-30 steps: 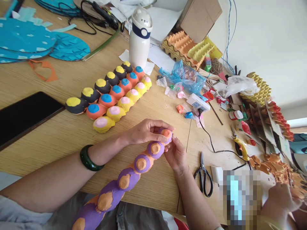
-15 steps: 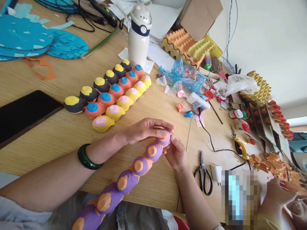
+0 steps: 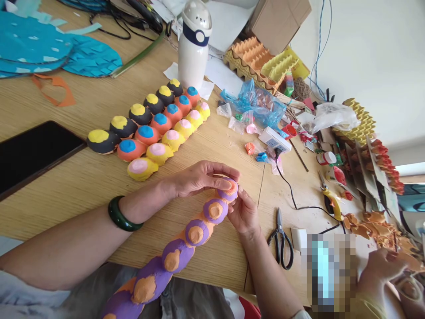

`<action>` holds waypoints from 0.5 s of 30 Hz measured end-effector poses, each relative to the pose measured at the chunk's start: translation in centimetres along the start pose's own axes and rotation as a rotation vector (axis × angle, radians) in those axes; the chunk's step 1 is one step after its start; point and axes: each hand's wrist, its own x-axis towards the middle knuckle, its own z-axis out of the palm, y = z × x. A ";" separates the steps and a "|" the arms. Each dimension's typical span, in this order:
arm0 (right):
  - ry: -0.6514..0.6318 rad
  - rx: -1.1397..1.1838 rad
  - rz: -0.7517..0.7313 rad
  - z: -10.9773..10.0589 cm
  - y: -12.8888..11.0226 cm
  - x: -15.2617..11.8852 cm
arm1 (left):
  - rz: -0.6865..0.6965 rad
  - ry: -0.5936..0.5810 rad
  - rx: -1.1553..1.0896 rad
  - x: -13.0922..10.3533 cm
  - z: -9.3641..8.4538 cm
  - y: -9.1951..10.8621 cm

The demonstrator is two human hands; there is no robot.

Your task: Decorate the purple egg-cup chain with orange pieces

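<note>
A bumpy purple strip with orange spots (image 3: 177, 253), like a cut row of egg carton covered in clay, slants from my lap up over the table edge. My left hand (image 3: 202, 179) curls around its far end, the thumb pressed on the last orange spot. From the other side my right hand (image 3: 245, 212) pinches the same end between thumb and fingers. Beyond my left hand lie three finished-looking strips: a black one with yellow spots (image 3: 139, 114), an orange one with blue spots (image 3: 162, 124), and a yellow one with pink spots (image 3: 172, 140).
A white bottle (image 3: 193, 57) stands behind the strips, and a dark phone (image 3: 36, 155) lies at left. Black scissors (image 3: 280, 241) and a power strip (image 3: 274, 140) with its cord lie to the right. Another person's hand (image 3: 381, 266) holds an orange piece at far right.
Both hands keep their hold on the strip's end, nearly in place. The strip has shifted very slightly; the other person's hand has moved a little.
</note>
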 end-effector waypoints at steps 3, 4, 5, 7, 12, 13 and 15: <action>0.012 0.039 0.021 0.0 0.0 0.0 | 0.023 0.008 -0.032 0.2 0.1 -0.3; 0.012 0.044 0.025 0.0 0.0 0.0 | 0.027 0.003 -0.042 0.2 0.1 -0.4; 0.010 0.047 0.028 0.0 0.0 0.0 | 0.029 -0.004 -0.051 0.2 0.2 -0.4; 0.007 0.056 0.029 0.0 0.1 0.1 | 0.030 -0.023 -0.065 0.2 0.2 -0.4; 0.019 0.059 0.029 -0.1 0.0 0.0 | 0.044 -0.051 -0.042 0.0 0.2 -0.3; 0.022 0.058 0.029 -0.1 0.0 0.0 | 0.047 -0.052 -0.030 0.0 0.2 -0.3; 0.019 0.065 0.025 -0.1 -0.1 0.0 | 0.057 -0.053 -0.014 -0.1 0.2 -0.3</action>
